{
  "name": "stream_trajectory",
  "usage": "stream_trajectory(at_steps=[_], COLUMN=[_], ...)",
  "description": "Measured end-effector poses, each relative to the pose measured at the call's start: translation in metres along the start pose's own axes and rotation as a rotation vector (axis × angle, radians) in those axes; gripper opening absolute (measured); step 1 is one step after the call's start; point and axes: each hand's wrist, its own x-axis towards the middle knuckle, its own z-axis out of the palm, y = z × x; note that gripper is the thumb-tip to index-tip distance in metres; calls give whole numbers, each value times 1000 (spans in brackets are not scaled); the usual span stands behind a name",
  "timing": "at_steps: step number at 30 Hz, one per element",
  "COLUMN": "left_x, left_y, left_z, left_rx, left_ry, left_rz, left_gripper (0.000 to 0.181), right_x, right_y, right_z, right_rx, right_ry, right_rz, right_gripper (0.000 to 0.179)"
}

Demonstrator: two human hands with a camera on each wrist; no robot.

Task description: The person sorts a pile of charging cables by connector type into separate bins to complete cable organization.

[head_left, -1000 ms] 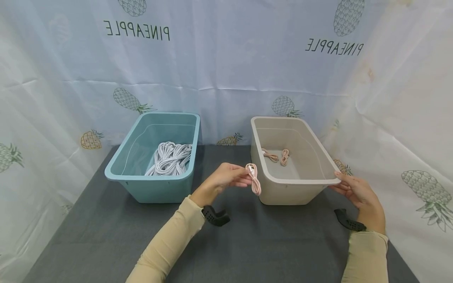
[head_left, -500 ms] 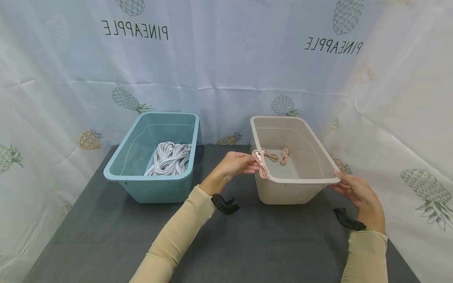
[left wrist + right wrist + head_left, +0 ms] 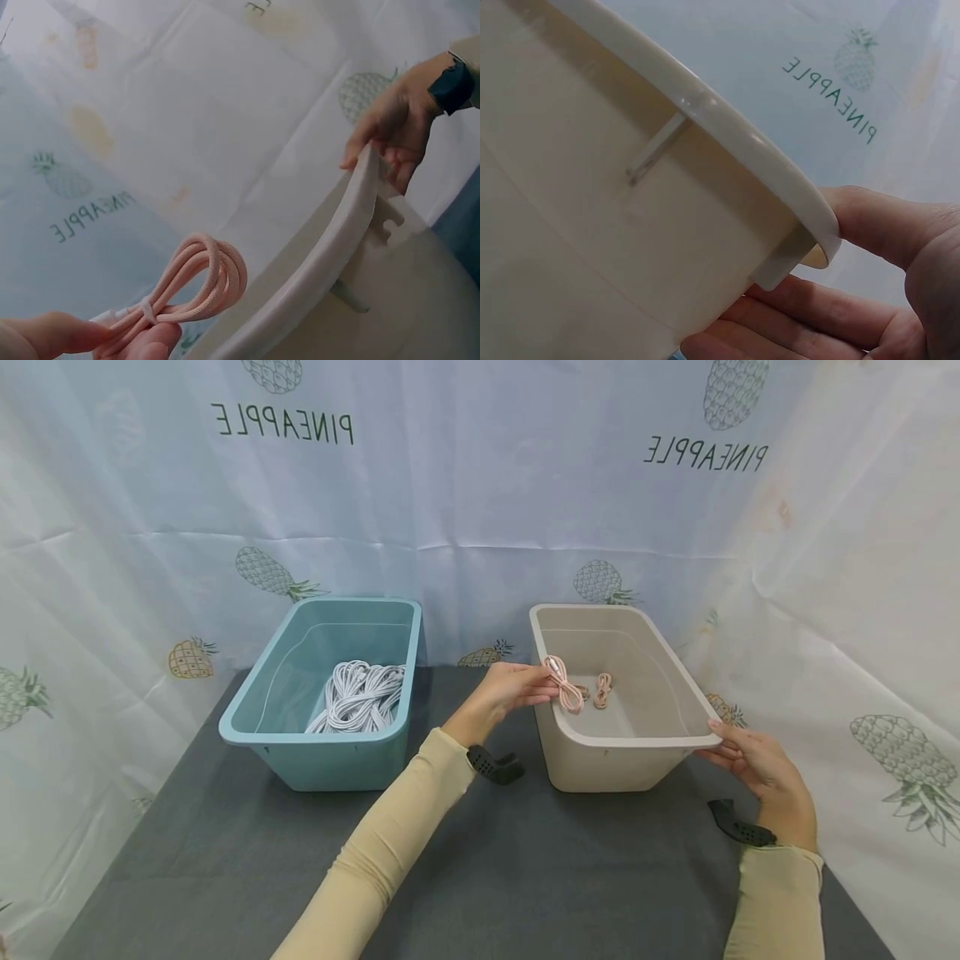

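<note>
Between thumb and fingers, my left hand (image 3: 517, 687) pinches a coiled pink charging cable (image 3: 567, 687) with a small tie round its middle. In the head view the cable hangs over the left rim of the beige bin (image 3: 645, 744); its loops (image 3: 217, 277) show large in the left wrist view. My right hand (image 3: 763, 767) grips the bin's near right corner, thumb on the rim and fingers beneath it, as the right wrist view shows. Inside the bin lies a small coiled cable (image 3: 603, 691); another beside it is mostly hidden behind the held one.
A blue bin (image 3: 322, 737) with a heap of white coiled cables (image 3: 362, 697) stands to the left on the dark tabletop (image 3: 525, 877). A pineapple-printed white curtain (image 3: 480, 485) hangs behind and along both sides.
My left hand has moved forward and to the right, bringing the pink cable from in front of the beige bin to over its left rim. The right hand stays at the corner.
</note>
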Motion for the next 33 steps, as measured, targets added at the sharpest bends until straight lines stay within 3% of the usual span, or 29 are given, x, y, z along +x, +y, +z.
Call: stream_trajectory(at_steps=[7, 14, 21, 27, 33], left_x=[17, 33, 43, 45, 39], left_y=[0, 2, 13, 13, 8], left_z=[-1, 2, 5, -2, -14], left_rx=[-43, -116, -30, -31, -54], left_ry=[40, 90, 124, 128, 134], left_rz=[-28, -16, 23, 6, 25], left_gripper=[26, 29, 28, 37, 42], right_x=[0, 0, 2, 7, 11], right_y=[0, 4, 3, 3, 0], right_z=[-1, 0, 3, 7, 5], right_rx=[-28, -32, -41, -23, -144], right_ry=[-4, -12, -9, -2, -37], right_rz=[-9, -10, -4, 7, 0], right_gripper=[28, 30, 27, 28, 27])
